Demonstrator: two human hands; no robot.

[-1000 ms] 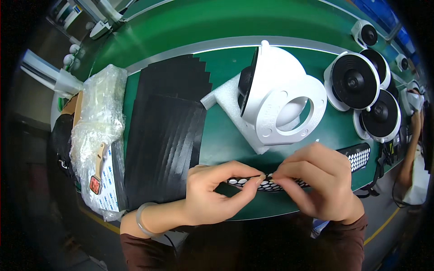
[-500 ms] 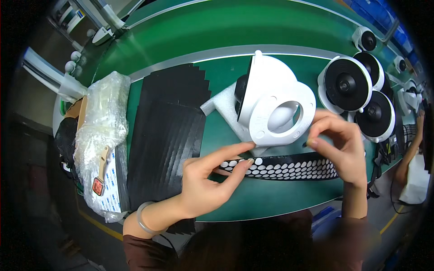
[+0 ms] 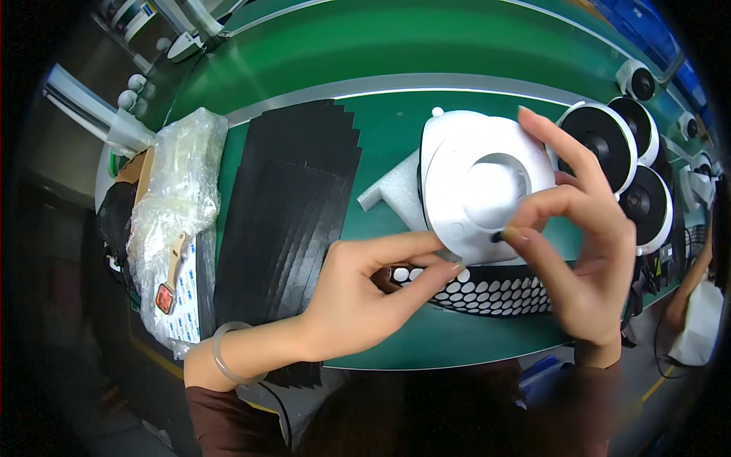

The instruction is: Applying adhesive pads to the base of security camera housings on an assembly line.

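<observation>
In the middle stands a white rounded housing [image 3: 449, 164], its ring-shaped base with a round opening facing me. My right hand [image 3: 582, 236] pinches a small black piece [image 3: 499, 237] between thumb and forefinger, held at the base's lower right rim. Its other fingers spread along the housing's right side. Just below the housing lies a curved black strip of round white pads [image 3: 495, 297]. My left hand [image 3: 381, 293] is closed on the strip's left end, thumb over the pads, while its forefinger tip reaches the housing's lower left edge. A white foam piece [image 3: 396, 194] sits under the housing.
Black sheets [image 3: 285, 228] are stacked on the left beside a plastic-wrapped bundle [image 3: 179, 160] with a watch [image 3: 171, 278] on it. Several white units with black round faces [image 3: 598, 145] stand at right. Another person's arm [image 3: 693, 282] shows at the far right.
My right hand has moved left and up, bringing the small black piece to the base. The housing has turned so its base faces me more. My left hand stays on the strip.
</observation>
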